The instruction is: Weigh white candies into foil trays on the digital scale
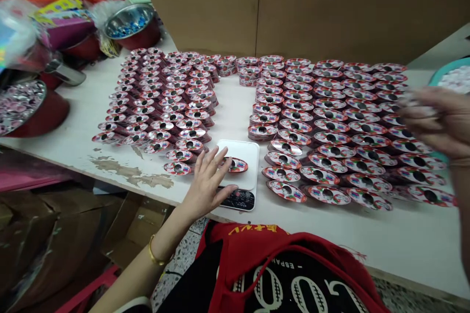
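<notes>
A small oval box with a red and white printed rim and a dark round hole in its top (238, 165) stands on a white digital scale (240, 149). My left hand (209, 181) reaches over the scale with its fingers spread, close beside that box and holding nothing. Blurred by motion, my right hand (440, 120) is curled at the right edge, above the end of the box rows. Pale small pieces seem to show between its fingers, like those in the teal basin (436, 77) behind it.
Matching boxes stand in tight rows left (160, 135) and right (332, 138) of the scale. Steel bowls with blue pieces (130, 27) and pinkish wrapped pieces (22, 107) sit at the left. A large cardboard carton (352, 24) backs the white table (316, 234).
</notes>
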Motion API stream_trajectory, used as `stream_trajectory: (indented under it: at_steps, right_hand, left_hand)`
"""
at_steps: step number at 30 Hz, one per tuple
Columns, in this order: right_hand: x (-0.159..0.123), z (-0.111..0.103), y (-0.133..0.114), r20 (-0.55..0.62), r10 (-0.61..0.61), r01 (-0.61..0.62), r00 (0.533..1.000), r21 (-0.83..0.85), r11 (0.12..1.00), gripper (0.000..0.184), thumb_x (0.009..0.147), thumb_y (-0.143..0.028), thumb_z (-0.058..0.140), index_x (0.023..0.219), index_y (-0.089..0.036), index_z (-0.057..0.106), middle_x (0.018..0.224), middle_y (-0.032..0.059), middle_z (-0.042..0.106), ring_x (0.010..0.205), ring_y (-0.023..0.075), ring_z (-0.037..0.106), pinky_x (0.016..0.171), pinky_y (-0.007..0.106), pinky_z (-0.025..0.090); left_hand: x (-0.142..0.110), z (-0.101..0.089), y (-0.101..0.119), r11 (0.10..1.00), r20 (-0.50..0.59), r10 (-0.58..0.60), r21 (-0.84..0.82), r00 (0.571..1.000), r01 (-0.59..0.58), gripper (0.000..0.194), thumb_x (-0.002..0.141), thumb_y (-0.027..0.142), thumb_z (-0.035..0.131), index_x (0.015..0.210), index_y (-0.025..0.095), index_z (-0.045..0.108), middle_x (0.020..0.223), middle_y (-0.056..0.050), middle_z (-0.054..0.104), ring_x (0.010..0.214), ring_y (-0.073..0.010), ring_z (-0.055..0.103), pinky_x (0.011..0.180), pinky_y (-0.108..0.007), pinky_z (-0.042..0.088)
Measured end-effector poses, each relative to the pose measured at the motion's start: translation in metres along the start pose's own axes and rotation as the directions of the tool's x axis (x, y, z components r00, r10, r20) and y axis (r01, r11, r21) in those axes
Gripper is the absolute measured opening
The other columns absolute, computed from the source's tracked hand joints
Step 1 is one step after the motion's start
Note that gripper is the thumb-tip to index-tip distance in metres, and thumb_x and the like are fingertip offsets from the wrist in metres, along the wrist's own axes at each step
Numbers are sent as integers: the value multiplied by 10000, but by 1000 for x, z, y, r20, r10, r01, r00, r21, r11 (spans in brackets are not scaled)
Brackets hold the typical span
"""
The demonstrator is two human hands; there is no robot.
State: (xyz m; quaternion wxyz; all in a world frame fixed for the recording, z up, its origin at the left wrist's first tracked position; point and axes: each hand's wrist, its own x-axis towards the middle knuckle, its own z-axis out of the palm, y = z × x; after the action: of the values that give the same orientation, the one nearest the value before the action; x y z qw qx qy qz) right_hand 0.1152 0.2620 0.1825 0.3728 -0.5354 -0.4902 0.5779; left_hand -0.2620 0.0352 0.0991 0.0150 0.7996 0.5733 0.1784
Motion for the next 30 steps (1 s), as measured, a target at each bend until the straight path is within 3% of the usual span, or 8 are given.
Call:
stream_trajectory:
  at_steps: [2,5,8,10,15,23,26,30]
  right_hand:
    - [-13,46,-2,211,135,-144,968,29,989,273,862,-247,651,639,-172,512,535,-44,337,423,0,269,406,199,78]
    - [-35,129,1,488,120,-123,864,-27,992,171,814,-304,705,859,-170,609,658,-22,486,501,26,384,446,188,204]
    - [-50,192,12,669,103,35,736,-190,981,165,854,-309,640,890,-148,628,649,-22,515,519,47,390,478,198,270]
    - [-54,216,20,729,65,204,681,-274,940,132,871,-257,597,864,-134,641,678,-11,548,569,61,421,535,203,320]
    - [-56,236,33,786,33,509,618,-431,746,120,870,-150,552,860,-127,669,803,37,642,714,107,514,687,229,365]
    - [-59,243,34,771,24,557,636,-480,678,134,857,-125,576,919,-138,693,919,70,678,817,142,567,759,249,380]
    - [-58,240,30,719,44,420,694,-454,786,76,844,-139,589,845,-134,664,748,21,618,669,102,502,653,230,360]
    - [-55,224,25,650,242,-140,720,-205,969,187,823,-317,657,875,-144,609,623,-39,484,491,43,347,461,192,221]
  left_hand:
    - [-3,-2,-2,998,-59,-46,-37,997,43,598,890,389,589,1426,238,373,1495,-152,396,1436,-298,301,1171,-554,212]
    - [-13,-6,-4,990,-107,-124,-84,987,115,539,889,361,593,1391,258,424,1458,-135,438,1406,-295,353,1153,-546,250]
    - [-26,-7,-5,980,-121,-172,-122,978,157,506,891,350,591,1368,258,451,1429,-131,465,1387,-296,376,1138,-543,273]
    - [-34,-5,-4,976,-130,-187,-138,974,169,491,889,344,594,1353,255,462,1414,-132,477,1380,-296,383,1133,-544,279]
    - [-50,0,-5,969,-147,-207,-165,967,182,475,883,307,604,1333,237,468,1395,-144,487,1369,-297,394,1120,-552,293]
    - [-51,3,-9,964,-169,-215,-193,962,182,473,885,307,599,1334,238,465,1360,-139,514,1334,-288,432,1111,-550,311]
    - [-51,3,-10,960,-189,-225,-213,956,184,475,881,297,607,1332,241,468,1349,-137,520,1322,-284,441,1101,-541,332]
    - [-53,4,-10,941,-258,-272,-271,927,201,460,869,237,622,1311,233,492,1313,-135,540,1260,-256,492,1042,-468,418]
